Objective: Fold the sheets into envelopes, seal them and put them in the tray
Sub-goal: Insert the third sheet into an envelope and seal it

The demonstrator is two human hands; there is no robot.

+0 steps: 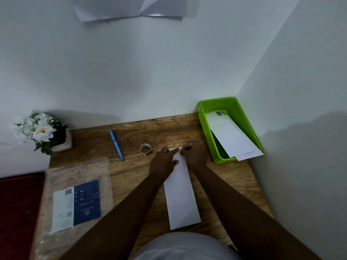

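Observation:
A long white envelope (181, 196) lies lengthwise on the wooden table (131, 171) in front of me. My left hand (164, 161) rests on its far end, index finger stretched toward the top edge. My right hand (194, 153) is curled at that same far edge and pinches something small there; what it is I cannot tell. A green plastic tray (207, 128) stands at the back right corner with white stamped envelopes (231, 136) lying in it, their near ends sticking out over the rim.
A roll of tape (145, 149) sits just left of my hands, and a blue pen (116, 145) lies further left. A clear plastic packet with a blue label (78, 199) covers the table's left side. White flowers in a pot (42, 131) stand at the back left.

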